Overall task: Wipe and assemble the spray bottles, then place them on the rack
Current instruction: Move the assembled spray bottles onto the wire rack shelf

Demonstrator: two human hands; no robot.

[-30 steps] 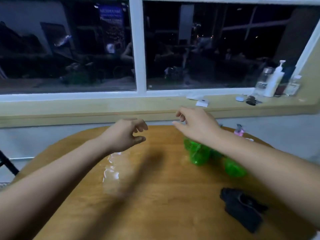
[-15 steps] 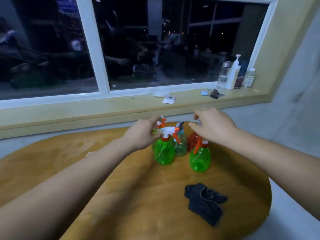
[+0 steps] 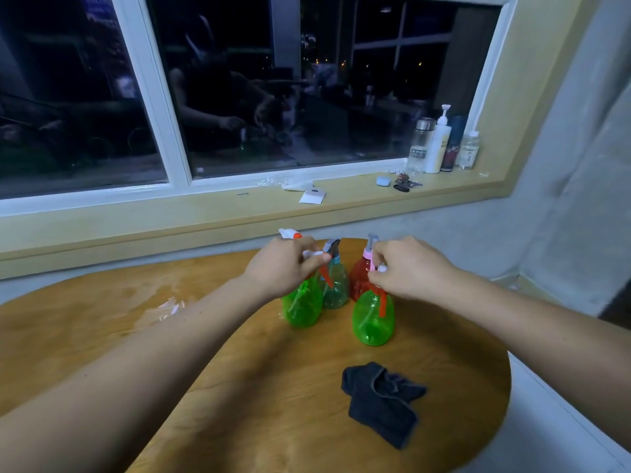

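Note:
Several spray bottles stand together on the round wooden table [image 3: 239, 404]. My left hand [image 3: 281, 268] grips the white-and-orange spray head of the left green bottle [image 3: 302, 307]. My right hand [image 3: 408, 268] grips the spray head of the right green bottle [image 3: 373, 320]. Behind them stand a teal bottle [image 3: 336, 288] with a grey trigger and a red bottle [image 3: 358, 279] with a pink collar. A dark crumpled cloth [image 3: 382, 402] lies on the table nearer to me. No rack is in view.
A wet patch [image 3: 167, 307] glistens on the table's left part. The window sill [image 3: 205, 213] behind holds several bottles [image 3: 438, 145], keys [image 3: 404, 182] and a white card [image 3: 312, 196]. The table edge drops off at the right near a grey wall.
The view swung right and the bottles came to the centre. Both hands went from hovering with nothing in them to closing on the spray heads of the two green bottles.

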